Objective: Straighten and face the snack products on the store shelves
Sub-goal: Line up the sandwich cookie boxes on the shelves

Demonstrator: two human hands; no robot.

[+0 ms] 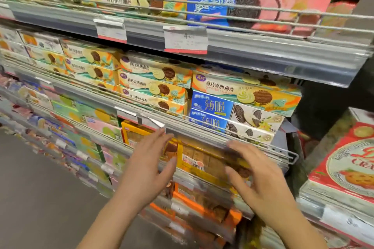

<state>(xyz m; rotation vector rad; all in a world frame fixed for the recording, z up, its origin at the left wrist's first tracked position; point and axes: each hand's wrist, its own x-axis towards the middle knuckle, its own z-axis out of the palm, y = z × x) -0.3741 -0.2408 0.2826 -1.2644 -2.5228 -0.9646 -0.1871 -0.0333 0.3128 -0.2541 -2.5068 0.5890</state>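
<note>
Both my hands hover in front of the third shelf down. My left hand (150,164) is spread with straight fingers, its tips close to a yellow cookie box (193,158) behind the wire rail. My right hand (257,176) is open too, fingers slightly bent, just right of that box; whether it touches the box I cannot tell. One shelf up, a cream-and-orange cookie box (247,92) lies on two blue sandwich-cookie boxes (232,119). More cream cookie boxes (153,85) are stacked to their left.
A wire rail (222,133) with price tags runs along each shelf front. The top shelf holds a blue-and-pink cookie box (257,11). A red cracker box (348,159) stands on a separate display at the right. Grey floor lies at the lower left.
</note>
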